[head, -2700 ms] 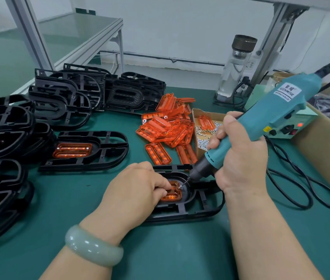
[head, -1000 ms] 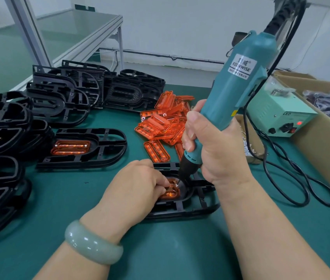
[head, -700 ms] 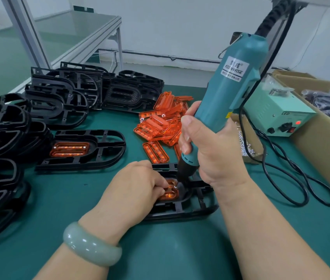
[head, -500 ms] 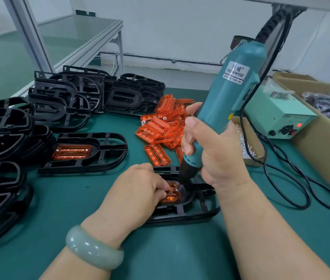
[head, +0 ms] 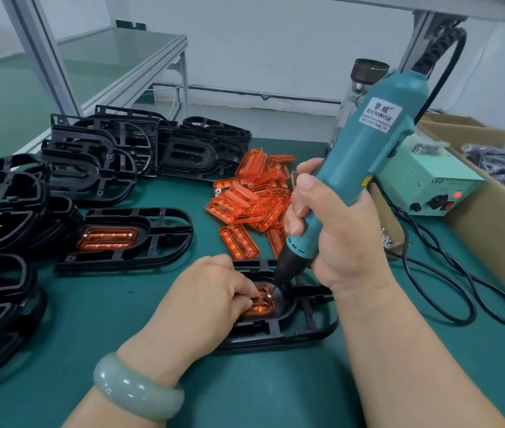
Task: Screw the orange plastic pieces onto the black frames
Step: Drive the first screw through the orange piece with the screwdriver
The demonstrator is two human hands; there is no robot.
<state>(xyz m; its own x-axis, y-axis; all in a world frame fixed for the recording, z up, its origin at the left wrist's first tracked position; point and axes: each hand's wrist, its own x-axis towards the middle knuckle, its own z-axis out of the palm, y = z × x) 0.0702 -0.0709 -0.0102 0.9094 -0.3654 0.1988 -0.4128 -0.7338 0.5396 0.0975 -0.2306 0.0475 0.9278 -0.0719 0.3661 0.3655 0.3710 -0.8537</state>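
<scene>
Orange piece [head: 262, 304] is seated in the rounded pocket of the black frame [head: 291, 332], which lies flat on the green mat [head: 90, 319] near you; translucent, ribbed, glossy plastic against matte black webbing; the bright dot at the bit tip is probably a screw [head: 269, 295], too small to confirm. Your left hand [head: 211, 299] curls knuckles-up, fingertips holding the piece down; your right hand [head: 334, 230] wraps the teal screwdriver [head: 365, 156], steeply tilted, tip on the piece; hands close together.

An assembly workshop: green bench mat [head: 90, 319], stacked black frames [head: 90, 156] (electric screwdriver [head: 365, 156] too).
</scene>
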